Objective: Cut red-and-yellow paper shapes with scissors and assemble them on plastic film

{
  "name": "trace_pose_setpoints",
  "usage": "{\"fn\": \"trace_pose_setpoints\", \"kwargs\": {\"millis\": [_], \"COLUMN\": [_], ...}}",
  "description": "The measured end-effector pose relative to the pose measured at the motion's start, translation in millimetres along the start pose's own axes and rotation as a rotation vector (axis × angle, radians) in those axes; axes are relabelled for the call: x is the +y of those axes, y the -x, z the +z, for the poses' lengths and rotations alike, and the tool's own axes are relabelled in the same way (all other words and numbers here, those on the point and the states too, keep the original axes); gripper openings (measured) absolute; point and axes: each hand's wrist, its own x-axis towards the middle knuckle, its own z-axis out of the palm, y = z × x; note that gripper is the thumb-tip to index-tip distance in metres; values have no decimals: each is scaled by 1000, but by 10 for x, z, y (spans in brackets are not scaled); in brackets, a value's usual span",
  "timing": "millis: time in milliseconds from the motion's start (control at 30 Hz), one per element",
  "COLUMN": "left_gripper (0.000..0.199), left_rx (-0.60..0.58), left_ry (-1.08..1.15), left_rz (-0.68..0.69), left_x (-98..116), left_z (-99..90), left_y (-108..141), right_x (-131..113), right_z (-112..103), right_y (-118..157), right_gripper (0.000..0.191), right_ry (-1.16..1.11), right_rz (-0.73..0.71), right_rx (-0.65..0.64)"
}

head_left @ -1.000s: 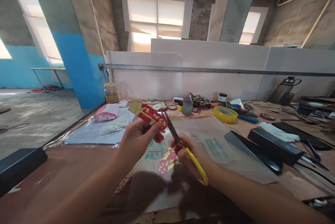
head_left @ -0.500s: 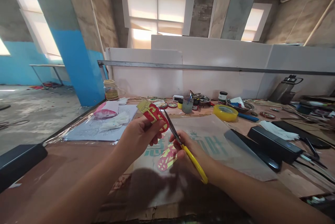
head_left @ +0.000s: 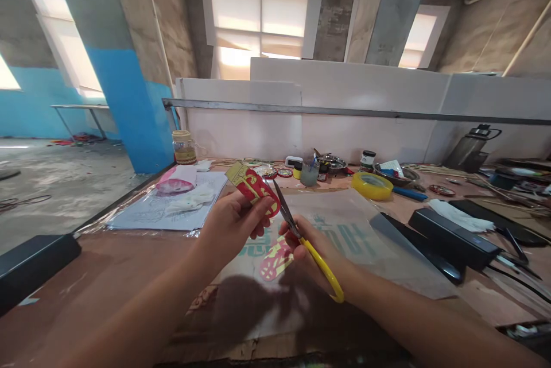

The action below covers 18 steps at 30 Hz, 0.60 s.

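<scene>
My left hand (head_left: 243,217) pinches a red and gold paper cutout (head_left: 252,185) between thumb and fingers, tilted above the table. A pair of scissors (head_left: 317,262) with yellow handles is gripped by my right hand (head_left: 312,244), blades pointing up and left. The blade tips lie close to the right edge of the cutout; whether they touch it I cannot tell. Below the hands, a second pink and yellow cutout (head_left: 273,262) rests on a translucent plastic bag (head_left: 275,316) with green printing, partly hidden by my right hand.
Papers (head_left: 150,213) lie at left, near a lidded glass jar (head_left: 184,148). A yellow tape roll (head_left: 371,186), paint jars (head_left: 367,160) and a cup (head_left: 310,173) stand along the back. At right are a black box-shaped device (head_left: 454,237) with a cable and a dark bottle (head_left: 467,148).
The scissor tips have shifted very slightly right, a little away from the red cutout. Both hands keep their holds, and the view has moved slightly.
</scene>
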Motion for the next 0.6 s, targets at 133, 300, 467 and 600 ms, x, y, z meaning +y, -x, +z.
{"fn": "trace_pose_setpoints", "kwargs": {"millis": [133, 300, 467, 600], "left_gripper": [27, 27, 28, 29], "left_rx": [-20, 0, 21, 16], "left_ry": [18, 15, -23, -37], "left_rz": [29, 19, 44, 44], "left_x": [1, 16, -9, -29], "left_z": [15, 31, 34, 40], "left_y": [3, 19, 24, 11], "right_x": [15, 8, -33, -7], "right_z": [8, 5, -12, 2], "right_y": [-3, -7, -8, -17], "right_gripper": [54, 54, 56, 58], "right_ry": [-77, -59, -19, -22], "right_rz": [-13, -12, -13, -9], "right_rx": [-14, -12, -13, 12]}}
